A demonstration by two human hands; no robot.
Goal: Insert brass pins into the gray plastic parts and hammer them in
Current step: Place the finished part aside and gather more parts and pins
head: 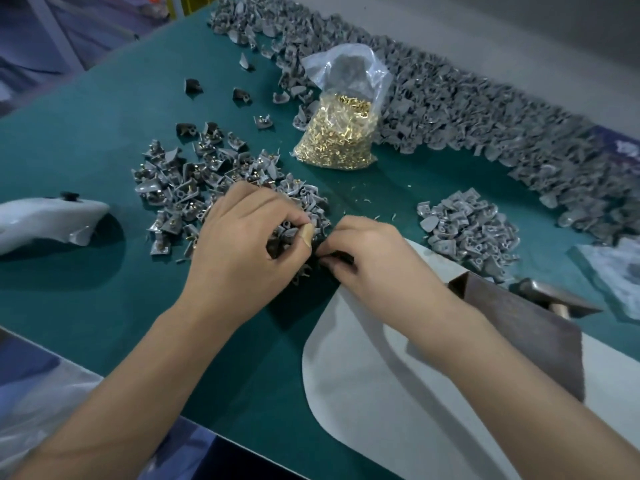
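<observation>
Head view: both hands meet over the near edge of a heap of small gray plastic parts with brass pins poking out (194, 188) on the green table mat (86, 140). Left hand (242, 244) has its fingers curled, thumb and forefinger pinching one small gray plastic part (289, 233). Right hand (367, 258) is curled too, fingertips pinched on something tiny and dark, can't tell what. Looks like the pin-inserting step. Clear plastic bag of loose brass pins (337, 136) sits just behind the heap, un-pinned gray parts (467, 223) to the right. Metal hammer (550, 299) lies untouched at right, so next comes seating the pin, then grabbing that.
</observation>
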